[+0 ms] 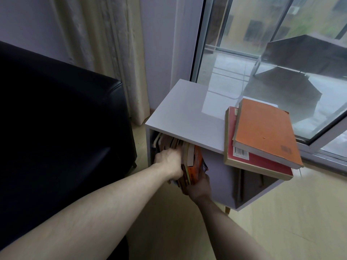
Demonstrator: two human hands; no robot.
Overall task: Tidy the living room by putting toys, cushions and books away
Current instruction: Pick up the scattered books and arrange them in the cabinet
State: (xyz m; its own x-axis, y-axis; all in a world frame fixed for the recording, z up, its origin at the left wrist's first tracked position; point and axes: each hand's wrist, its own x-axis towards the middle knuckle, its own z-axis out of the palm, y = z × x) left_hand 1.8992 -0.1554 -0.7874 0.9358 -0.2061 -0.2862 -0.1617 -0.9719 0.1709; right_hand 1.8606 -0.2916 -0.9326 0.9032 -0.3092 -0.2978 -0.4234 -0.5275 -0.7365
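Upright, books (193,164) between both hands (170,162), spines outward.

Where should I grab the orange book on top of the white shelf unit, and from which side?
Take the orange book by its near-right corner, coming from the front right. It lies flat and skewed on the red book, and both jut past the front edge of the white shelf unit, so that corner hangs free for a thumb on top and fingers beneath. Both hands are now busy with books below.
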